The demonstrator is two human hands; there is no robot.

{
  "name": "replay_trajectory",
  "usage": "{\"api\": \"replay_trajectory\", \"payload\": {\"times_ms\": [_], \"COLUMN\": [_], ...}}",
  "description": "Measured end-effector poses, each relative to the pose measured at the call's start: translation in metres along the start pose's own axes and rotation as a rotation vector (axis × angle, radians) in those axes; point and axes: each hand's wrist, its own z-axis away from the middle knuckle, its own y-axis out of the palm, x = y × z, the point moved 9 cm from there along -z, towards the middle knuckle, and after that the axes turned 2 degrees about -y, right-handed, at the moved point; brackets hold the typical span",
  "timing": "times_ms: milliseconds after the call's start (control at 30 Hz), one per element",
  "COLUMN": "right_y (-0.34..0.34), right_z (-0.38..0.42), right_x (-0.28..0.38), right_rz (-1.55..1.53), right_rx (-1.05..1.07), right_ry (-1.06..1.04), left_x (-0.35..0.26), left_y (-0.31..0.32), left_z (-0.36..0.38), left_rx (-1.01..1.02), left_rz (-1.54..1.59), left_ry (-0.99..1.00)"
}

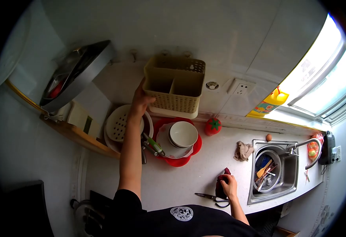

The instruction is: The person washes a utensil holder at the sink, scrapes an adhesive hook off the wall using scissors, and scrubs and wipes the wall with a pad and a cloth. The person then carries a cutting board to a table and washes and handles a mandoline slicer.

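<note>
My left hand (142, 102) reaches up to the wall and grips the left side of a beige divided basket (175, 89), whose compartments look empty. Below the basket, white bowls (183, 134) rest in a red basin (177, 162). My right hand (229, 185) is low over the counter, its fingers closed on a dark red cloth (221, 185). Black-handled scissors (210, 197) lie just beside the cloth.
A sink (289, 173) at the right holds a basin of utensils. A brown rag (243, 151), an egg (269, 137) and a red tomato-shaped object (212, 126) are on the counter (173, 185). A metal rack (82, 85) hangs at upper left.
</note>
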Motion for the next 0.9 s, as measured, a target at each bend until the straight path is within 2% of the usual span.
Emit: {"api": "replay_trajectory", "payload": {"times_ms": [200, 300, 600, 700, 800, 900], "right_y": [0.002, 0.005, 0.009, 0.009, 0.008, 0.009], "right_z": [-0.004, -0.005, -0.006, -0.005, -0.003, -0.003], "right_x": [0.0, 0.003, 0.01, 0.006, 0.006, 0.007], "right_rz": [0.013, 0.017, 0.01, -0.006, 0.004, 0.018], "right_rx": [0.018, 0.036, 0.03, 0.034, 0.036, 0.052], "right_ry": [0.021, -0.003, -0.007, 0.023, 0.005, -0.015], "left_x": [-0.013, -0.007, 0.002, -0.009, -0.03, -0.059], "left_y": [0.008, 0.002, 0.005, 0.006, 0.008, 0.03], "left_z": [0.004, 0.004, 0.004, 0.011, 0.027, 0.051], "left_rx": [0.013, -0.008, -0.006, -0.009, -0.095, -0.255], "left_rz": [0.003, 0.02, -0.141, -0.138, -0.283, -0.679], "left_ry": [0.038, -0.006, -0.032, 0.073, 0.212, 0.4]}}
